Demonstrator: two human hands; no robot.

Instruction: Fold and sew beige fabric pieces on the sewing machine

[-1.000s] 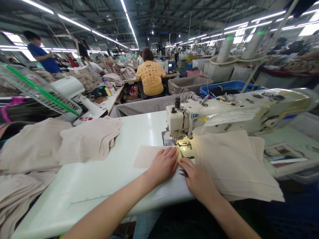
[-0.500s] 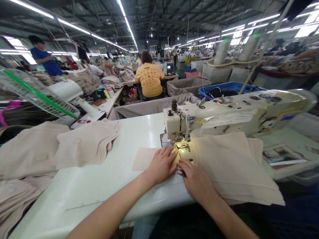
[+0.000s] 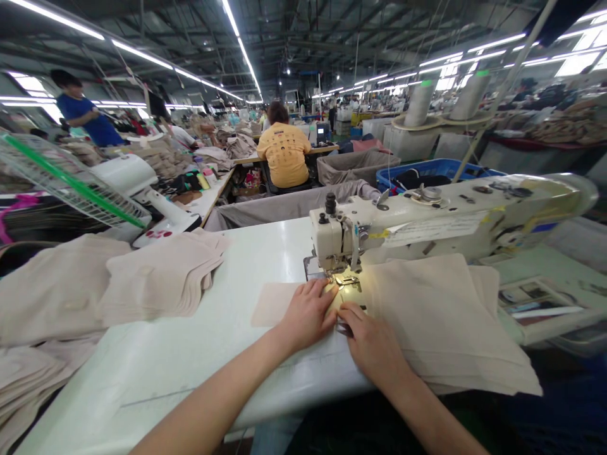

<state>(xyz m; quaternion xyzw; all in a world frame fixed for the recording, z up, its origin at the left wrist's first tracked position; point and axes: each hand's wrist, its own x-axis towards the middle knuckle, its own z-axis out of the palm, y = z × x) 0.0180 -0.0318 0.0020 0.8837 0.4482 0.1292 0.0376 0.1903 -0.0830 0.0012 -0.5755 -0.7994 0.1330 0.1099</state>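
Observation:
A small beige fabric piece [image 3: 275, 304] lies flat on the white table, its right part under my left hand [image 3: 309, 311]. That hand rests palm down, fingers extended to the lit needle area of the sewing machine [image 3: 332, 237]. Just right of it, my right hand [image 3: 368, 335] has its fingers bent and drawn together at the fabric's edge by the needle plate; what they pinch is too small to make out. Larger beige panels [image 3: 427, 309] lie stacked right of the needle, partly over the table's front edge.
Stacked beige pieces [image 3: 156, 278] cover the table's left side, beside a white fan [image 3: 165, 212] with a green-rimmed cage. Thread cones [image 3: 420, 104] and a blue basket [image 3: 436, 170] stand behind the machine. A person in yellow [image 3: 284, 151] sits ahead. A tray [image 3: 540, 300] lies at right.
Both hands stay almost where they were at the needle area. The whole view has shifted very slightly.

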